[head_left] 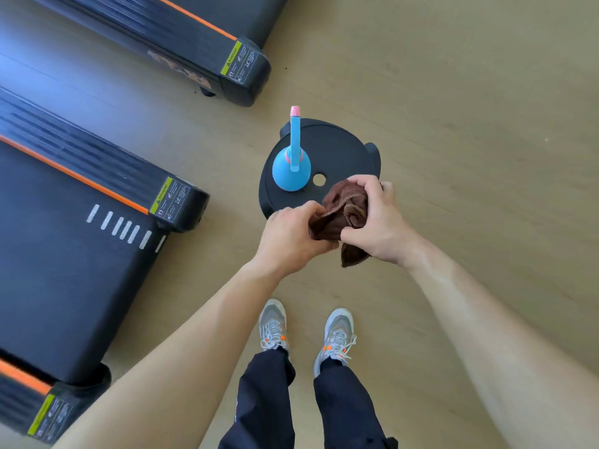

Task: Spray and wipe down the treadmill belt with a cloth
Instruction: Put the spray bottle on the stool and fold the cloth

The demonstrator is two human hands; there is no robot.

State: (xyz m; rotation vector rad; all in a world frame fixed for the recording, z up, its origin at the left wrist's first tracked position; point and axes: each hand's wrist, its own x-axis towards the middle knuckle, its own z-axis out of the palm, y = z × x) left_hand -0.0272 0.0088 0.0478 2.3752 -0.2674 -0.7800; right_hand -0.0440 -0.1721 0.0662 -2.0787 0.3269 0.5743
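1. Well, the brown cloth (340, 212) is crumpled and terry-looking. The left hand (291, 241) grips its near-left end and the right hand (376, 222) clutches its far-right part.
2. It is held over the near edge of a round black stool (343, 147) (hole in the middle), where a blue spray bottle (290, 171) with a pink nozzle stands.
3. The dark treadmill belt (58, 270), edged in orange, lies to the left, with a second treadmill (194, 43) farther off on the pale wood floor (453, 92).

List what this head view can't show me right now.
Head view:
- Warning label text: too small, blurred.
- Spray bottle fill level: hidden inside the blue body.
- Treadmill belt: cut off by the left edge.
- Cloth: partly covered by left hand and right hand.
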